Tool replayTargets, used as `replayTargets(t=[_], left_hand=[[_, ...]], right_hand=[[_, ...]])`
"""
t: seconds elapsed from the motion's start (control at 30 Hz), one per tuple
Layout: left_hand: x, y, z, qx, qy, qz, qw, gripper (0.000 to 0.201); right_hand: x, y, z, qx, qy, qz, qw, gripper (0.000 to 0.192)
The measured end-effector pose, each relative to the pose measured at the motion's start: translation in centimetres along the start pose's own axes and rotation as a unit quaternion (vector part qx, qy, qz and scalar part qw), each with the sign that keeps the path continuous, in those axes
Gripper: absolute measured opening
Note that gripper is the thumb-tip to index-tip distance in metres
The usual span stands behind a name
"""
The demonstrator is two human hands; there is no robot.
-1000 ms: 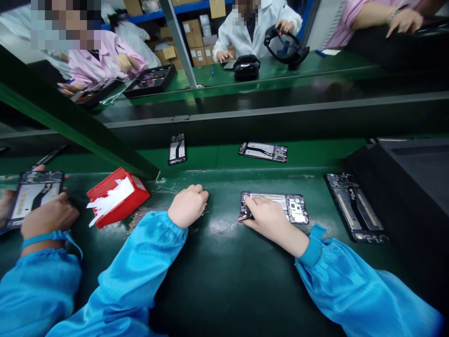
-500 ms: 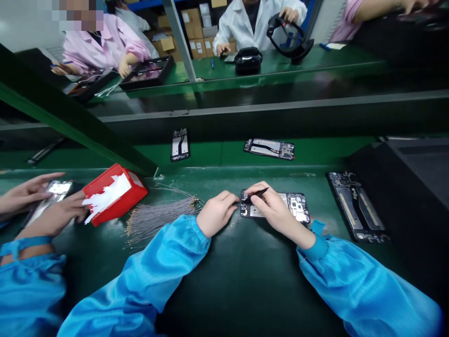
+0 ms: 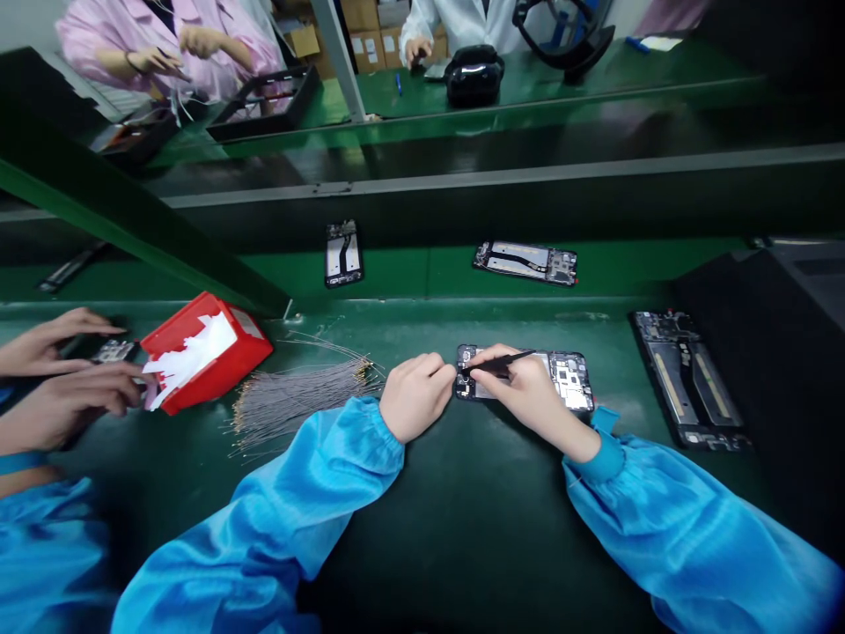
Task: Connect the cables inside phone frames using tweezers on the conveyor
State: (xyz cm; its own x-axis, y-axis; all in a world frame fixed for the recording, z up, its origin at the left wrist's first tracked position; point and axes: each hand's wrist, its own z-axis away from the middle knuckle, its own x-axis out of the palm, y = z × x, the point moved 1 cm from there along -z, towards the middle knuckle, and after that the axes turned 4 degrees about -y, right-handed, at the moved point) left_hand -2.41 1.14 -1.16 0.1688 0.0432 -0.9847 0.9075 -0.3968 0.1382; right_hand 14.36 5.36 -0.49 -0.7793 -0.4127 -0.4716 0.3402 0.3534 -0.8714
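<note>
A phone frame with its inner parts bared lies sideways on the dark green bench in front of me. My right hand reaches over it, closed around black tweezers whose tip points at the frame's left end. Against that same end rests my left hand, fingers curled and pressed together; what they pinch, if anything, is hidden. Left of it a bundle of thin grey cables with small golden ends is spread on the bench.
A red bin holding white paper stands beside a co-worker's hands at left. Another phone frame lies at right by a black box. Two more frames lie on the rear ledge, below a green post.
The tweezers have tilted lower, and my left fingers have curled in more at the frame's end. The co-worker's hands at left have shifted. The whole view has moved slightly.
</note>
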Motion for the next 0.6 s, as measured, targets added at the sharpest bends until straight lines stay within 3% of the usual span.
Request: replayTargets(t=[0.27, 0.6], left_hand=[[-0.07, 0.21, -0.04, 0.009, 0.01, -0.035, 0.999, 0.025], [-0.19, 0.28, -0.09, 0.022, 0.033, -0.049, 0.998, 0.022]], right_hand=[[0.11, 0.05, 0.02, 0.004, 0.001, -0.004, 1.0, 0.008], [0.07, -0.16, 0.05, -0.04, 0.008, 0.013, 0.999, 0.008]])
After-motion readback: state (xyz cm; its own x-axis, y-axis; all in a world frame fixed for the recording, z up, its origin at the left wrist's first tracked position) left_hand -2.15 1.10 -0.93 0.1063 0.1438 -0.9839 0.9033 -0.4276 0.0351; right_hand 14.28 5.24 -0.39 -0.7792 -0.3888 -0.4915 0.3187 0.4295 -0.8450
